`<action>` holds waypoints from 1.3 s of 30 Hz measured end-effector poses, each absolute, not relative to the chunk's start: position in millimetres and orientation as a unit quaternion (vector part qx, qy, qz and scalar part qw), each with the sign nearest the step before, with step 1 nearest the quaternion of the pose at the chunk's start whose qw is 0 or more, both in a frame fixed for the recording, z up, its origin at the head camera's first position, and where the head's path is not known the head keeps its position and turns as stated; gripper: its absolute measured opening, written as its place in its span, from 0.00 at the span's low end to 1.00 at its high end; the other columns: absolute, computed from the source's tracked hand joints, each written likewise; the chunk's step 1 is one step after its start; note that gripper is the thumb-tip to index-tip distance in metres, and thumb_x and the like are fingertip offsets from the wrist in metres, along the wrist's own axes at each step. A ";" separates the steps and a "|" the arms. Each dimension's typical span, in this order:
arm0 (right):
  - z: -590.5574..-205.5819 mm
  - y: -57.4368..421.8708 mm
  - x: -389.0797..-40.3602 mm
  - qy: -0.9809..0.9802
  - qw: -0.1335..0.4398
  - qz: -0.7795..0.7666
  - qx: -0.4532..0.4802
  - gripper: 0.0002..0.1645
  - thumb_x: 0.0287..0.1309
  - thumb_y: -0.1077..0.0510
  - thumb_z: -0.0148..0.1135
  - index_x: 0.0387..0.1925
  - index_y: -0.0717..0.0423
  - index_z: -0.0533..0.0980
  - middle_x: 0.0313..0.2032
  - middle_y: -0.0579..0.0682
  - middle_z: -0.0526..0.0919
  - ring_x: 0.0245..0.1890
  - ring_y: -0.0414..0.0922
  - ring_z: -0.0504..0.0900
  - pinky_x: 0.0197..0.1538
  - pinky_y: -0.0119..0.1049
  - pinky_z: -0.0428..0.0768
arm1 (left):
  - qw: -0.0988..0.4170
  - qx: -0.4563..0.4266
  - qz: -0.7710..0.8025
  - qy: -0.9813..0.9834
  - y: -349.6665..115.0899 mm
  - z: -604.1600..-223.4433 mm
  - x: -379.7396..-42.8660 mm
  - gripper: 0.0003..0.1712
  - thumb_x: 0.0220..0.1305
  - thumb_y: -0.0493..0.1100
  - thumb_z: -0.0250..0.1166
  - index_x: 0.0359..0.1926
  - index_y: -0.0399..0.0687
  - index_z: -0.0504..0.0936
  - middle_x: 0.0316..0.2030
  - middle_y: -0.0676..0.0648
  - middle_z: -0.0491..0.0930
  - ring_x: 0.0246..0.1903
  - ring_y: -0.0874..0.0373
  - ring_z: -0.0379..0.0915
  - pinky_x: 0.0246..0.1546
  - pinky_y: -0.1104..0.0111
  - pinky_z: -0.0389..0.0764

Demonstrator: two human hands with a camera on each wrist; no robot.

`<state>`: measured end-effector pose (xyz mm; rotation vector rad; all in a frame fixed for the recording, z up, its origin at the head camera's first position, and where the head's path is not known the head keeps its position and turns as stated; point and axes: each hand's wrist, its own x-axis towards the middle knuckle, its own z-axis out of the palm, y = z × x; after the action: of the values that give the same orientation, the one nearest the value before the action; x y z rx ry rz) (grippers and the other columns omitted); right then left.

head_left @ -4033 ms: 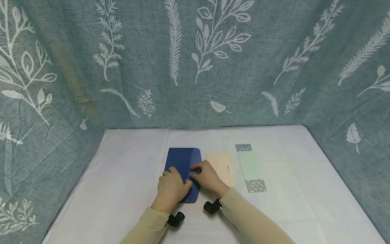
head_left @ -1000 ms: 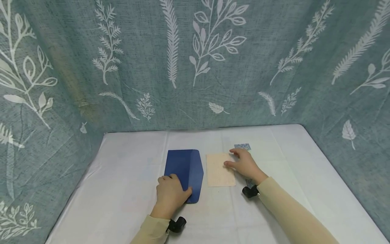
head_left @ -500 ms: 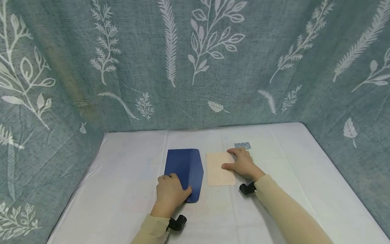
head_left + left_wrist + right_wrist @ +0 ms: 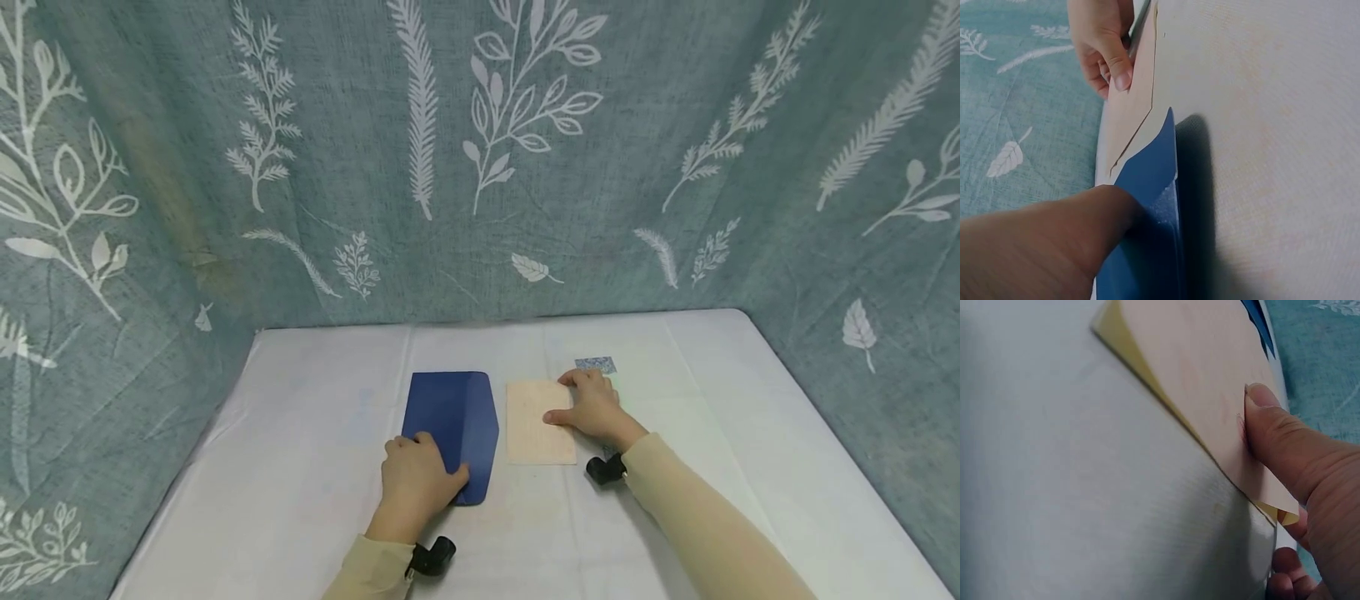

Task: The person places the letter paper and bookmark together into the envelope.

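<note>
A dark blue envelope (image 4: 438, 404) lies on the white table with its flap spread to the right. My left hand (image 4: 415, 479) holds its near left part, the thumb (image 4: 1113, 215) lying over the front. Just right of the envelope is a peach paper (image 4: 528, 425) with a yellowish underside. At its right edge, my right hand (image 4: 594, 407) pinches the paper, thumb on top; in the right wrist view the edge near the thumb (image 4: 1272, 428) bends upward. Partly hidden behind that hand lies a pale green strip with patterned ends (image 4: 596, 364).
A white cloth (image 4: 315, 400) covers the table. Grey-green curtains (image 4: 330, 150) with white leaf prints hang behind it and at both sides. Each wrist carries a small black camera (image 4: 433, 556).
My right hand has left the envelope's flap and moved right to the peach paper, taking hold of its right edge. The flap now spreads wider. My left hand stays on the envelope.
</note>
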<state>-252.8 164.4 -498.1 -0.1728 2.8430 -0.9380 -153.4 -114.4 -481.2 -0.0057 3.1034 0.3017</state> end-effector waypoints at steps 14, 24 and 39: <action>-486.8 162.0 -255.0 0.952 0.056 -0.293 -0.069 0.41 0.40 0.42 0.79 0.48 0.59 0.69 0.41 0.54 0.74 0.40 0.51 0.70 0.45 0.45 0.71 | 0.007 -0.005 0.097 0.995 -110.8 -479.8 -152.6 0.53 0.51 0.66 0.66 0.57 0.18 0.69 0.46 0.19 0.70 0.47 0.30 0.69 0.36 0.49 0.79; -489.6 156.4 -245.2 0.935 0.076 -0.344 -0.026 0.41 0.45 0.46 0.77 0.54 0.56 0.63 0.39 0.55 0.76 0.32 0.48 0.74 0.34 0.40 0.73 | 0.007 -0.006 0.091 0.996 -113.0 -477.9 -150.5 0.53 0.51 0.66 0.66 0.57 0.19 0.70 0.47 0.19 0.70 0.48 0.29 0.68 0.36 0.49 0.79; -483.5 157.7 -227.9 0.900 0.035 -0.434 -0.039 0.35 0.64 0.62 0.59 0.69 0.61 0.56 0.41 0.56 0.70 0.26 0.45 0.71 0.25 0.38 0.71 | 0.008 -0.004 0.083 0.996 -112.1 -479.0 -150.0 0.53 0.52 0.66 0.65 0.58 0.19 0.69 0.47 0.18 0.70 0.47 0.29 0.68 0.35 0.49 0.79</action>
<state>-227.9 157.7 -483.5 -0.1202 2.7654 -1.3335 -150.0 -112.1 -479.0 -0.0130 3.1143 0.2609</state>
